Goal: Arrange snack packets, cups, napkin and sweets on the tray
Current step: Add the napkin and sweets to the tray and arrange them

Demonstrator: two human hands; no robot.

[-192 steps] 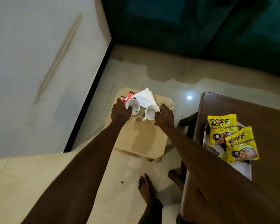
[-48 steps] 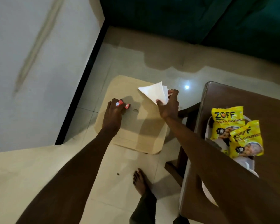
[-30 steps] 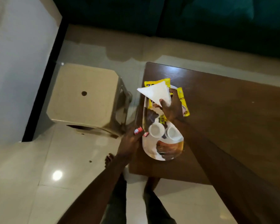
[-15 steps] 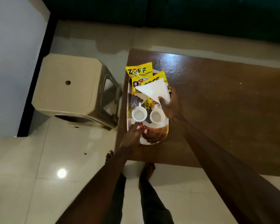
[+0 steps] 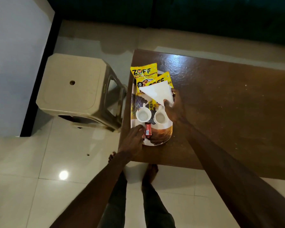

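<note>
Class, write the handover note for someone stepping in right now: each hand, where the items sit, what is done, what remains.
Left hand: at the red sweets on the tray; grip unclear.
Right hand: holding the white napkin over the snack packets.
Done: packets and both cups on the tray.
Left: let go of the sweets, lay the napkin down.

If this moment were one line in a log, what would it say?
left hand: placing sweets on tray | right hand: holding napkin over packets | cups: on tray
</note>
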